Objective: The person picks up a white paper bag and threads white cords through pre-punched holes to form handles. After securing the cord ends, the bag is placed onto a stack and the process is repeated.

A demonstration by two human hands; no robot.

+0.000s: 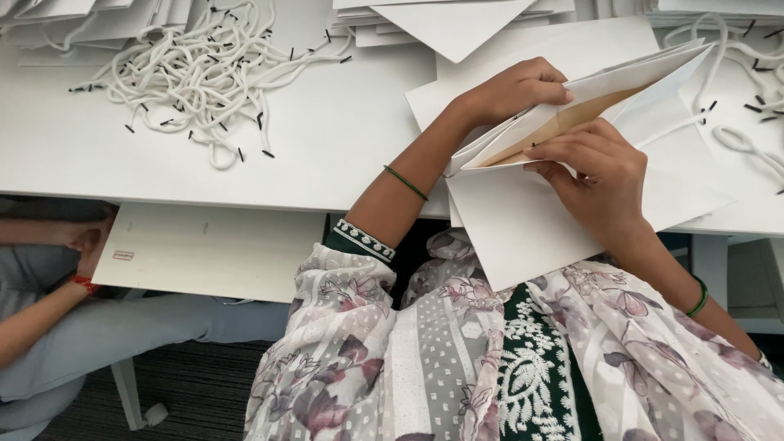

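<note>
A white paper bag (523, 220) lies on its side at the near edge of the white table (327, 139), its mouth spread to show a tan inside. My left hand (514, 88) grips the upper rim of the bag's mouth. My right hand (600, 175) rests on the bag's lower panel, fingers curled at the mouth's edge. A white cord handle with a black tip (686, 118) hangs from the bag on its far side.
A heap of white cords with black tips (200, 77) lies on the table at the left, and more cords (747, 90) at the right. Flat white paper bags (457, 20) are stacked along the far edge. Another person (57, 310) sits at the lower left.
</note>
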